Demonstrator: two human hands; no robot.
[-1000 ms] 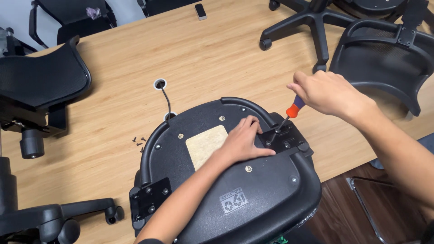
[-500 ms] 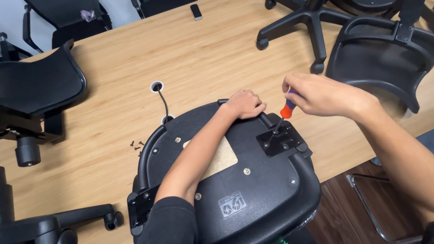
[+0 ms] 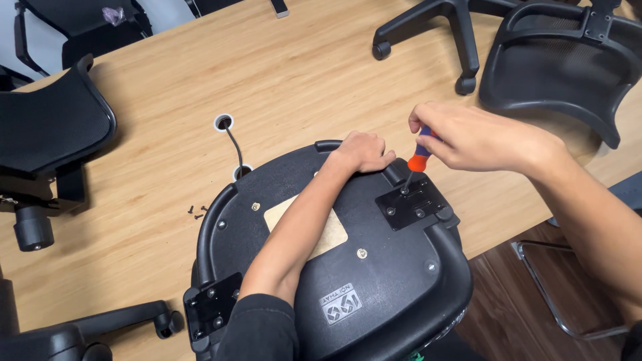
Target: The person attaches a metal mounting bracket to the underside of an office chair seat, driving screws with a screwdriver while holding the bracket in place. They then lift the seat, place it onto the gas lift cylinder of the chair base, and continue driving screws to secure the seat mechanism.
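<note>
While the left hand (image 3: 361,152) grips the far rim of the upturned seat base (image 3: 374,294), the right hand (image 3: 468,137), closed on a screwdriver (image 3: 416,162), slants its tip onto the mounting plate (image 3: 412,202), nearer the right hand.

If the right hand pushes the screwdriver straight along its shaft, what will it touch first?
The right hand angles the screwdriver down and to the left. Its tip seems already at a screw on the black bracket plate of the seat underside, though contact is unclear.

Light wooden table (image 3: 294,73); on it an upturned chair seat (image 3: 374,281), loose screws (image 3: 196,211), a mesh backrest (image 3: 562,60), a wheeled base (image 3: 435,27).
</note>
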